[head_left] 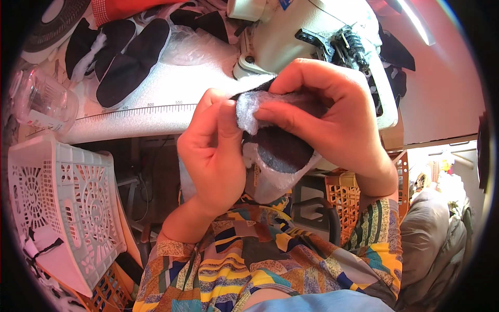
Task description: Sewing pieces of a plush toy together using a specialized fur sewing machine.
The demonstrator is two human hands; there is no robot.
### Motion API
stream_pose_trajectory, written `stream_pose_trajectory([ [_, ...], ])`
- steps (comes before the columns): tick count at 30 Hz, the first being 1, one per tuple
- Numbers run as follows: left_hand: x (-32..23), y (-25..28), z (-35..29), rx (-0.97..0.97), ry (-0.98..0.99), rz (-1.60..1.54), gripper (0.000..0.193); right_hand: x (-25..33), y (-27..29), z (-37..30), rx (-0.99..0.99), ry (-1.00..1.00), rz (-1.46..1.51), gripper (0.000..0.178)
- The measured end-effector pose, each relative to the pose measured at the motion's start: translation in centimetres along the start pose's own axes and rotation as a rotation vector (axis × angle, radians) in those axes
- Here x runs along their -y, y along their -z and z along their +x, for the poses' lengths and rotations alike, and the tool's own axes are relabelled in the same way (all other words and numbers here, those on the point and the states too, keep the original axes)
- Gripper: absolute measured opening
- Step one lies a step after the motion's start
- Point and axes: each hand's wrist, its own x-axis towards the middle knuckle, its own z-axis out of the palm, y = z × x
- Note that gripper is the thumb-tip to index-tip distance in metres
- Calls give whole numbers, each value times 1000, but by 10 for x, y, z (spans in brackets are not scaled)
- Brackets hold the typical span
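Note:
Both of my hands are raised over the table's near edge, pinching a black cloth piece with pale, fuzzy lining (285,156). It curves round like a slipper upper, with a dark hollow facing me. My left hand (214,148) grips its left edge between thumb and fingers. From the right, my right hand (332,112) presses a turned fuzzy flap with the thumb, its fingers bent over the top. Part of the piece is hidden behind my fingers. Just beyond my hands stands a pale sewing machine (306,39) with a dark metal mechanism.
Several black cloth pieces (135,62) lie on the white table (156,86), left of the machine. A clear plastic jar (49,99) sits at its left end. Below are a white plastic basket (86,192) and an orange crate (343,195). Grey fabric (423,229) is heaped at right.

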Motion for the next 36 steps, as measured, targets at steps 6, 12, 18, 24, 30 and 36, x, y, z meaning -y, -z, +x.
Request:
stream_pose_trajectory([
  [6, 8, 6, 3, 67, -193, -87, 28, 1, -2, -1, -4, 15, -27, 15],
  [12, -11, 3, 5, -44, -68, 356, 12, -6, 18, 1, 119, 175, -232, 14],
  [18, -11, 6, 3, -46, -249, 570, 17, -1, 33, 4, 83, 158, -216, 11],
  [24, -16, 8, 3, -50, -350, 713, 19, -11, 23, 11, 35, 170, -259, 14],
  [30, -27, 29, 15, 112, -238, 833, 21, -28, 22, 15, -69, 556, -452, 14],
  [36, -58, 20, 47, 249, 74, 150, 80, -29, 24, 14, -104, 596, -543, 13],
])
